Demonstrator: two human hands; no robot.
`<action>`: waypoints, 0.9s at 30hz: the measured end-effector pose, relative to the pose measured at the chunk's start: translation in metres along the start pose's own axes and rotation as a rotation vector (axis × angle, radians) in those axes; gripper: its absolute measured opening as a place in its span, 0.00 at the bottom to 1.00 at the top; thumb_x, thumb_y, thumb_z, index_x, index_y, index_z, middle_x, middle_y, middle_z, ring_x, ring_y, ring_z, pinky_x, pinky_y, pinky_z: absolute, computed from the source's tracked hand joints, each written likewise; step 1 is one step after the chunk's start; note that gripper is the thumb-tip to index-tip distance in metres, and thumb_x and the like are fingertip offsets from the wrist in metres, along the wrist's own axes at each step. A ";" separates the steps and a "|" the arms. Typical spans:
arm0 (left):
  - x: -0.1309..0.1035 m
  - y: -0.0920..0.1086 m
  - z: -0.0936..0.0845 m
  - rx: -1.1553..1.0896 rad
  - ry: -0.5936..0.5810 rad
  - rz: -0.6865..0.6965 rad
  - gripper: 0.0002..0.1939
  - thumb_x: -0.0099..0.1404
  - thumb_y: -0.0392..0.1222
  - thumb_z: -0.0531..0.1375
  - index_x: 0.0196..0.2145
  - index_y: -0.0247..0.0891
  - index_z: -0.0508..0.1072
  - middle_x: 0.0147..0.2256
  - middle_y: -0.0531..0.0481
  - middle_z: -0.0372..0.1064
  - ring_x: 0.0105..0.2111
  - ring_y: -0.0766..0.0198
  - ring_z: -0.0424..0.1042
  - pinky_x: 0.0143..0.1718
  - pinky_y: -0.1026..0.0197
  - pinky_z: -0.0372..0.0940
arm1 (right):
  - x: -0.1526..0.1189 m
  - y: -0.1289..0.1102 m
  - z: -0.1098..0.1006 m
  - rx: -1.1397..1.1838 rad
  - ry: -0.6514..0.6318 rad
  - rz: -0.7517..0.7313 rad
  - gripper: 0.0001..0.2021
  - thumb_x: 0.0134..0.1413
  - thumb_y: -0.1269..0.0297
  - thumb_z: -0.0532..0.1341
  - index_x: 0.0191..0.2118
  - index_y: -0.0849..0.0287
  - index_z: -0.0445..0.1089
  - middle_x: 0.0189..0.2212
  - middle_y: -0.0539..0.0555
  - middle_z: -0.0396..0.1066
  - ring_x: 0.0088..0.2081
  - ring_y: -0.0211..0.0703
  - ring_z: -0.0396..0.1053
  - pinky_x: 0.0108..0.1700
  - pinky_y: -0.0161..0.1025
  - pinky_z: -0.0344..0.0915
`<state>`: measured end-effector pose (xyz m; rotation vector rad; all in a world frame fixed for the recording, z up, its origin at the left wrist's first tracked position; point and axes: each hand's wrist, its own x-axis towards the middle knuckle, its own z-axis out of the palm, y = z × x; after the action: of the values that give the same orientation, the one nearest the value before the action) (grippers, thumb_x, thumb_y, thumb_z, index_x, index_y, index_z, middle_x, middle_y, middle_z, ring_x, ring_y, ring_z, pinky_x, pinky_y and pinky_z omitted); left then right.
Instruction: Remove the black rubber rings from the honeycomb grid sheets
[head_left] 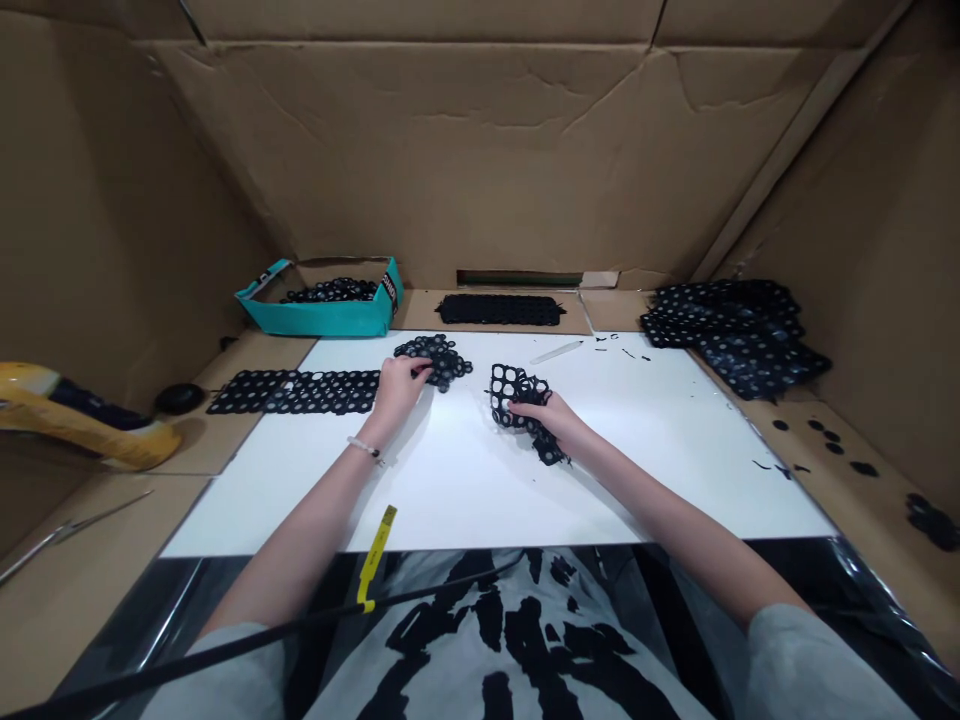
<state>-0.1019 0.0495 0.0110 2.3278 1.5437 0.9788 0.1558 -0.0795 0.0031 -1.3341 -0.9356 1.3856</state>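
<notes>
My left hand (403,388) is at the near left edge of a loose pile of small black rings (442,352). Its thumb and fingers are pinched together there, and what lies between them is too small to make out. My right hand (553,415) grips a bunched piece of black ring mesh (507,378), thumb on top. The mesh's open holes show to the left of the thumb, and its lower end hangs below the fingers. To the left of my left hand, a flat strip of black mesh (300,391) lies partly off the white board.
Along the back stand a teal box (322,318) of black rings and a dark mesh stack (500,310). More mesh sheets (731,330) are heaped right. A white pen (556,352) lies on the white board (450,490). Scissors (67,530) and a yellow bottle (82,420) are left.
</notes>
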 end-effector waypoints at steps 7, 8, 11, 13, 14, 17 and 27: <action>-0.026 0.053 -0.003 -0.248 -0.233 0.202 0.12 0.61 0.49 0.65 0.38 0.40 0.80 0.35 0.47 0.77 0.37 0.56 0.70 0.41 0.57 0.64 | 0.000 0.002 0.002 -0.008 -0.023 -0.019 0.21 0.39 0.51 0.73 0.39 0.59 0.79 0.40 0.57 0.80 0.45 0.50 0.76 0.51 0.45 0.68; -0.031 0.061 0.000 -0.303 -0.317 0.198 0.13 0.60 0.50 0.66 0.38 0.40 0.80 0.36 0.48 0.78 0.37 0.57 0.71 0.40 0.58 0.64 | -0.001 0.002 0.002 -0.001 -0.032 -0.037 0.21 0.40 0.51 0.73 0.39 0.58 0.79 0.41 0.57 0.80 0.46 0.50 0.75 0.52 0.44 0.68; -0.046 0.076 0.014 -0.457 -0.448 0.094 0.14 0.58 0.50 0.66 0.39 0.40 0.81 0.37 0.48 0.78 0.35 0.60 0.71 0.37 0.60 0.64 | -0.003 0.001 0.005 0.052 -0.073 -0.071 0.21 0.40 0.50 0.72 0.39 0.58 0.79 0.42 0.56 0.79 0.45 0.49 0.75 0.47 0.42 0.69; -0.051 0.078 0.024 -0.595 -0.500 -0.042 0.16 0.57 0.50 0.67 0.38 0.38 0.80 0.35 0.47 0.77 0.31 0.63 0.70 0.32 0.62 0.63 | -0.004 0.001 0.006 0.078 -0.076 -0.065 0.21 0.39 0.50 0.72 0.38 0.58 0.79 0.41 0.56 0.79 0.42 0.47 0.75 0.40 0.40 0.69; -0.053 0.078 0.028 -0.673 -0.530 -0.123 0.17 0.55 0.51 0.68 0.38 0.37 0.80 0.33 0.47 0.77 0.29 0.65 0.69 0.29 0.63 0.62 | -0.003 0.001 0.006 0.082 -0.070 -0.060 0.21 0.39 0.50 0.72 0.38 0.58 0.78 0.40 0.56 0.79 0.40 0.46 0.74 0.37 0.39 0.69; -0.049 0.072 0.031 -0.864 -0.599 -0.333 0.21 0.51 0.52 0.70 0.38 0.35 0.79 0.30 0.48 0.75 0.24 0.69 0.65 0.23 0.66 0.56 | -0.001 0.004 0.003 0.037 -0.066 -0.079 0.20 0.39 0.52 0.72 0.38 0.59 0.78 0.35 0.54 0.78 0.34 0.43 0.73 0.37 0.39 0.68; -0.003 0.011 0.002 -0.639 -0.033 -0.295 0.18 0.54 0.49 0.67 0.38 0.35 0.81 0.33 0.43 0.78 0.35 0.56 0.73 0.37 0.57 0.66 | 0.002 0.006 0.000 -0.109 -0.018 -0.069 0.16 0.32 0.57 0.74 0.29 0.60 0.76 0.30 0.52 0.76 0.35 0.44 0.72 0.44 0.42 0.66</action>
<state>-0.0932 0.0426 0.0129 1.6225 1.2633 1.1356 0.1557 -0.0794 -0.0027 -1.3586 -1.0726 1.3119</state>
